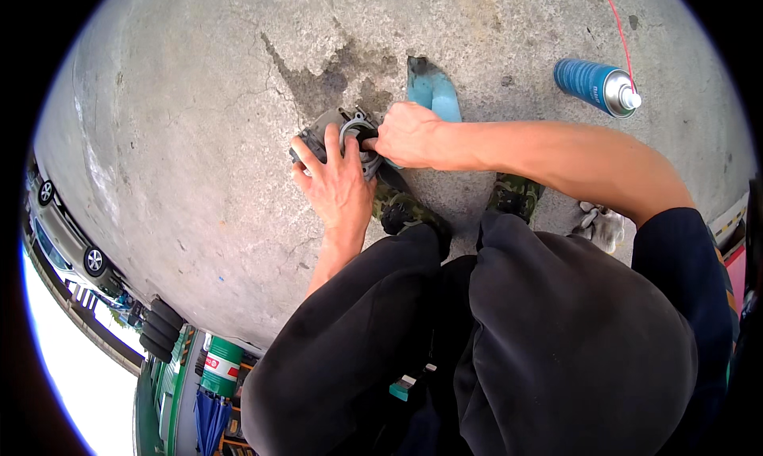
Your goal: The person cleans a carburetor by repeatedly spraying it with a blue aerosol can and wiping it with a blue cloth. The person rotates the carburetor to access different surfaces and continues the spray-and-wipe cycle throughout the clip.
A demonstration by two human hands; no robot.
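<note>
A grey metal throttle body with a round bore sits low over the concrete in front of my boots. My left hand grips it from the near left side, its fingers spread over the housing and the rim. My right hand is closed, with its fingertips reaching into the bore from the right. Whatever those fingers may be pinching is hidden by the hand and the dark opening. Just beyond my right hand lies a light blue cloth with a dark stain at its far end.
A blue spray can with a red straw lies at the far right. Grey-white work gloves rest beside my right boot. Far left are a parked car, stacked tyres and a green drum.
</note>
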